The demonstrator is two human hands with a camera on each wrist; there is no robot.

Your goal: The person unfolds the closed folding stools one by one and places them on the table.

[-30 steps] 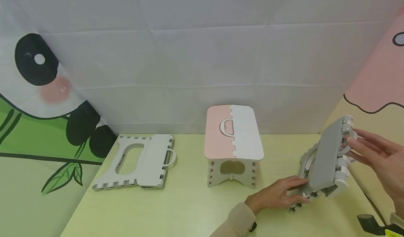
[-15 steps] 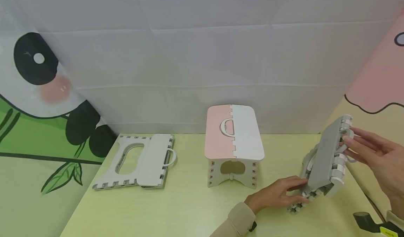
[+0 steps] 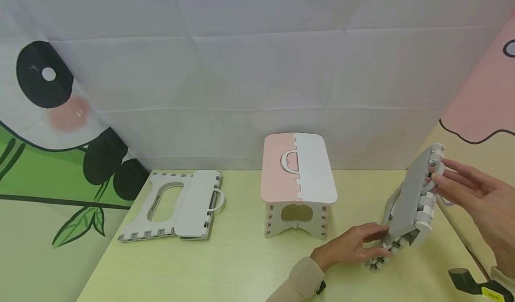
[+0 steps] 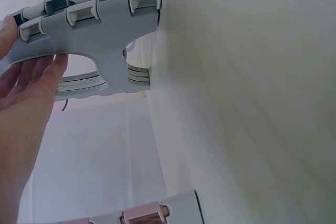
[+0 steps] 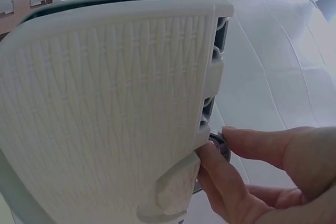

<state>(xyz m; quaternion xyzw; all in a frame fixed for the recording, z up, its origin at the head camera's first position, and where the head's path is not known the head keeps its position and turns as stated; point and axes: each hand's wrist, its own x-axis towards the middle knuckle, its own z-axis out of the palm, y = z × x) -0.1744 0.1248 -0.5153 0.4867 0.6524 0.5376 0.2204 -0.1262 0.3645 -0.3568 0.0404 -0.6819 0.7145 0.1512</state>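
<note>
A grey-white folding stool [image 3: 410, 199] is held tilted, partly folded, over the right side of the table. My left hand [image 3: 350, 246] grips the lower edge of its leg panel; in the left wrist view the fingers pass through the cutout of that panel [image 4: 113, 40] and the thumb lies on the near side. My right hand [image 3: 476, 199] holds the stool's carry handle [image 3: 434, 174] at the hinged edge. The right wrist view shows the woven-textured seat [image 5: 115, 103] beside the pinching thumb and fingers.
In the middle of the table [image 3: 201, 270] stands an unfolded pink-and-white stool [image 3: 279, 176]. Another grey-white stool [image 3: 197, 203] lies flat and partly folded at the left. A white cloth backdrop [image 3: 257, 91] rises behind. A black object with a yellow label [image 3: 479, 284] is at the lower right.
My right hand has moved left with the handle, and the stool's seat half has swung left, closer to the leg panel. My left hand has hardly moved. The other stools stay put.
</note>
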